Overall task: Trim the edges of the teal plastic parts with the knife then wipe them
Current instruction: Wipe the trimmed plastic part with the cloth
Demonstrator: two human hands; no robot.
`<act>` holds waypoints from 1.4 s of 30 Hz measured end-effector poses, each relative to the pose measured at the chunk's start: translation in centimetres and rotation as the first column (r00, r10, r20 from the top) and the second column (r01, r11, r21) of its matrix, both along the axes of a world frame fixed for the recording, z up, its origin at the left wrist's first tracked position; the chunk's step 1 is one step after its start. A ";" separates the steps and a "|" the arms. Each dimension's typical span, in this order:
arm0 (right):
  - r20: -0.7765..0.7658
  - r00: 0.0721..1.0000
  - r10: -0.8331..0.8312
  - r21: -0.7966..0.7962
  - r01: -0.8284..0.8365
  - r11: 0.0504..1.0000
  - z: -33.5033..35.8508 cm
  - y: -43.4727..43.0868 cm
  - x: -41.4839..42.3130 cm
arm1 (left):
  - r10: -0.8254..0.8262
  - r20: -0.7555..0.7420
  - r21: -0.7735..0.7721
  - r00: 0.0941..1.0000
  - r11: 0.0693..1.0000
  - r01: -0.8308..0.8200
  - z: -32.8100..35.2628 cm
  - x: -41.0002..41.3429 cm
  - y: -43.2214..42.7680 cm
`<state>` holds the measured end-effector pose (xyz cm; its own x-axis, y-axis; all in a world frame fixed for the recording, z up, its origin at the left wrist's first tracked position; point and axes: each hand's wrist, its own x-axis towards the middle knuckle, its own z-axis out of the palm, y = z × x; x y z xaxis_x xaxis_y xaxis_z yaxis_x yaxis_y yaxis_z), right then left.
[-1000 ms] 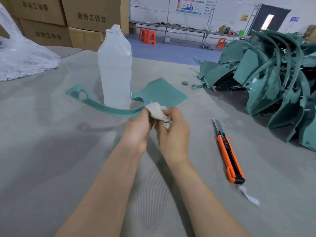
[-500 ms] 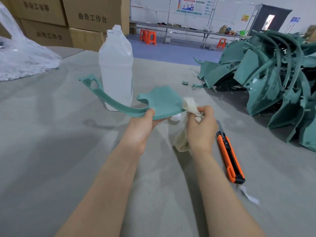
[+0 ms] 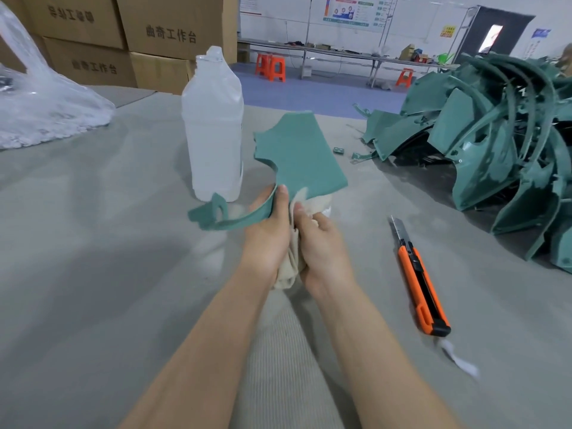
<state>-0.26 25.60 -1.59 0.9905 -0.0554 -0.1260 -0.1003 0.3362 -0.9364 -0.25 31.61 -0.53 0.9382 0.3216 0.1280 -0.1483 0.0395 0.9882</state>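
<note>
Item: flat teal plastic part with curved arm [image 3: 300, 153], held above grey worktop [image 3: 93, 243], just in front of translucent plastic bottle [image 3: 213, 125].
Grip: left hand [image 3: 267, 233] grasps the arm; right hand [image 3: 318, 243] clutches crumpled cream cloth [image 3: 315, 201] against the lower edge. Orange utility knife [image 3: 418, 274] lies untouched to the right; heap of teal plastic parts [image 3: 495, 144] beyond.

Bare grey table [image 3: 93, 258] is stretching wide on the left, as far as the clear plastic bag [image 3: 40, 113]. Ahead, the upright bottle [image 3: 213, 134] is blocking a straight reach, standing just behind the teal part [image 3: 303, 156] that the left hand [image 3: 267, 236] is gripping. On the right, a strip of table is lying open between the right hand [image 3: 322, 243], which is clutching the cloth [image 3: 317, 201], and the flat orange knife [image 3: 418, 274]. Beyond the knife, the pile of teal parts [image 3: 495, 144] is walling off that side.
</note>
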 end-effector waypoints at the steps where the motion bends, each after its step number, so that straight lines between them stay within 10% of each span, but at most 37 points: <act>1: 0.006 1.000 -0.018 0.020 0.018 1.000 0.0 -0.1 0.0 | -0.005 0.016 0.022 1.000 1.000 0.004 -0.1 -0.1 -0.2; 13: -0.002 0.955 -0.295 0.298 0.283 0.912 1.1 -4.6 1.6 | -0.198 0.007 0.228 0.980 0.955 0.191 0.0 -0.1 -0.3; 20: 0.015 0.912 -0.410 0.063 0.409 0.910 0.4 -5.7 2.1 | -0.202 0.082 0.285 0.976 0.943 0.171 -0.2 -0.2 -0.4; 26: 0.172 0.840 -0.514 -0.287 0.542 0.790 0.9 -6.6 1.8 | -0.003 0.030 -0.113 1.000 0.994 0.007 -0.3 0.7 1.1; 30: 0.530 0.836 -0.138 -0.372 0.376 0.848 1.4 -3.6 0.2 | -0.029 0.029 -0.071 0.999 0.997 0.031 -0.7 1.1 1.0; 33: 0.579 0.774 0.257 -0.708 0.321 0.629 -0.4 -1.4 0.3 | -0.095 0.030 -0.039 0.995 0.995 0.096 -0.8 1.0 0.9; 42: 0.611 0.786 0.088 -0.721 0.508 0.472 -1.7 -2.8 1.2 | -0.199 0.054 -0.210 0.978 0.956 0.206 0.4 0.4 0.9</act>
